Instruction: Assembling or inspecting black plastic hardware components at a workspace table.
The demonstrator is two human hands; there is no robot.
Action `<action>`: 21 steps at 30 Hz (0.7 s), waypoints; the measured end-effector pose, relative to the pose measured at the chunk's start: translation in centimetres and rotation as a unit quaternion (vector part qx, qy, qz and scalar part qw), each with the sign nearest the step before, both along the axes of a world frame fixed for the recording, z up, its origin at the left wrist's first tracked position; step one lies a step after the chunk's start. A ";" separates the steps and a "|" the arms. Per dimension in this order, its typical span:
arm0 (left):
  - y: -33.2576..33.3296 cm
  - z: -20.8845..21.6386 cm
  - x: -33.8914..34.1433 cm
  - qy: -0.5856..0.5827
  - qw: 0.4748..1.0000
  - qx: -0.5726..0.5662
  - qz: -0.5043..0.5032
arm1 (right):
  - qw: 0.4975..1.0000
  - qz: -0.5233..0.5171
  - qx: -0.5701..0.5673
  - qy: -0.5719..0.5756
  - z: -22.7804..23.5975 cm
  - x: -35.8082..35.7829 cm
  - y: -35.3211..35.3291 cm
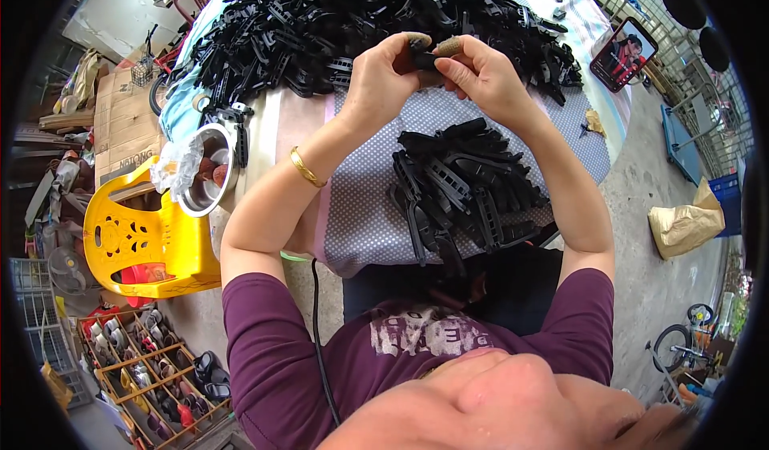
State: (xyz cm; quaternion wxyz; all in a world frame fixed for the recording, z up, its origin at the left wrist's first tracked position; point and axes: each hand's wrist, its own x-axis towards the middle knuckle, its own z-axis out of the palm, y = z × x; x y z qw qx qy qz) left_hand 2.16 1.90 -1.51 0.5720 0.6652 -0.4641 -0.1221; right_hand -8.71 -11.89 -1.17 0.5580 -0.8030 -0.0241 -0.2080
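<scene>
Above the patterned cloth (352,201), my left hand (378,81) and my right hand (490,80) meet with bent fingers. Pinched between them is a small black plastic piece (424,60), mostly covered by the fingers. Tan wraps cover some of my fingertips. Just beyond my hands spreads a large heap of black plastic pieces (272,41), many with slotted strips. A smaller pile of similar black pieces (460,181) lies nearer to me, between my forearms, at the table's front edge.
A metal bowl (230,192) with reddish round items and clear plastic stands left, by a yellow plastic chair (136,238). At the table's right edge is a phone (624,53) with a lit screen. A black cord (318,330) hangs down my front. A tan sack (686,224) sits on the floor.
</scene>
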 end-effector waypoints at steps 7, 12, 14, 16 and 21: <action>0.3 0.3 -0.7 0.180 0.983 -0.030 -0.036 | 0.948 -0.148 -0.260 -0.110 -0.7 0.2 0.0; 0.4 -0.3 0.0 0.287 0.952 -0.066 -0.081 | 0.939 -0.134 -0.299 -0.105 -0.4 -0.1 0.0; 0.6 0.0 0.3 0.294 0.949 -0.055 -0.098 | 0.930 -0.122 -0.327 -0.113 0.4 -0.5 -0.2; 0.5 0.1 0.1 0.300 0.941 -0.065 -0.142 | 0.909 -0.142 -0.366 -0.141 1.4 -0.8 -0.9; 0.5 0.7 -0.3 0.271 0.945 -0.074 -0.167 | 0.996 0.090 0.005 0.013 -0.3 -0.3 -2.0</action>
